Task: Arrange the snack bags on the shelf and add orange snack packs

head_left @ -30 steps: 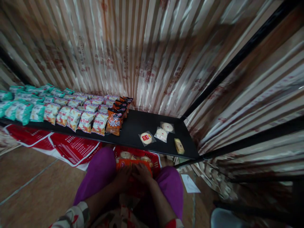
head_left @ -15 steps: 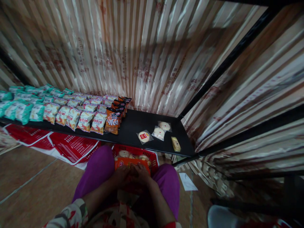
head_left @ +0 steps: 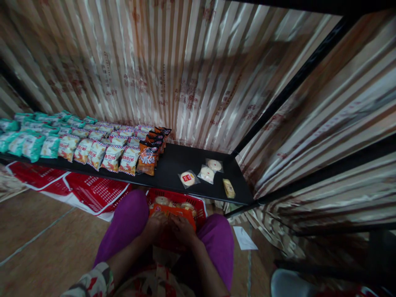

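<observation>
Both hands are together in my lap at an orange snack package (head_left: 185, 213). My left hand (head_left: 157, 223) is closed on its left part, fingers pressed to the upper side. My right hand (head_left: 182, 228) grips it further right, a small gap apart from the left. The fingertips are dim, and the package's lower part is partly hidden by the hands. Beneath it stands a red basket (head_left: 201, 208) holding round wrapped cakes (head_left: 161, 201). The basket sits between my knees, under the shelf's front edge.
A black shelf (head_left: 176, 154) carries rows of teal bags (head_left: 32, 146), white-orange bags (head_left: 111, 158) and orange-black bags (head_left: 146, 158). Several flat round wrapped cakes (head_left: 188, 178) and a yellow packet (head_left: 229, 188) lie at right. More red baskets (head_left: 95, 192) stand below; paper (head_left: 245, 238) lies on the floor.
My hands have moved apart slightly on the orange package, the left one shifting up and left. The shelf goods have stayed in place.
</observation>
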Available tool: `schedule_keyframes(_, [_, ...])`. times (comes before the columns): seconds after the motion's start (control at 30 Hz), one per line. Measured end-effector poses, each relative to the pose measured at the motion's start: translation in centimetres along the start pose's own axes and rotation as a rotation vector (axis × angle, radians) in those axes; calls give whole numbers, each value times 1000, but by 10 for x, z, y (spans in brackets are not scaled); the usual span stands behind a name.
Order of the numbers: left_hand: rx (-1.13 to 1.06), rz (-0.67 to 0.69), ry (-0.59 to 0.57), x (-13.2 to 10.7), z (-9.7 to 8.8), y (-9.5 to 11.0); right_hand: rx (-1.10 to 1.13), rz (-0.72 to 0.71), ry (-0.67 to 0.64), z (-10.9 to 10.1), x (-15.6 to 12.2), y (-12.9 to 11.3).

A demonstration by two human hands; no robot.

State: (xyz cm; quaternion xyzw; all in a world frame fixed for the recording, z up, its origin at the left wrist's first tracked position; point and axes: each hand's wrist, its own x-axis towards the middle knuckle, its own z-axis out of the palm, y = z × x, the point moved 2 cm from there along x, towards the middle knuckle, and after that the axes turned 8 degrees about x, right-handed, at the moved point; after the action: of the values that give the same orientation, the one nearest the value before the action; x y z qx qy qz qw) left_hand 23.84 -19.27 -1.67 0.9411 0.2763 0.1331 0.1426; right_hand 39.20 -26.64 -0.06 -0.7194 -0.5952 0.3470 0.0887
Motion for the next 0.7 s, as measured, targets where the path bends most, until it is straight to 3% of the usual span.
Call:
schedule_keyframes(0.23, [26,-138,142,0,-4,-8,-31,17,-22,-16,-10,-44])
schedule_keyframes(0.4, [21,-262,322,-3,-3,-10,-40,56,-21,-17,-14,-55])
schedule_keyframes(0.7, [-255,-451,300,-8,4,-5,-77,65,-51,-11,-27,-52])
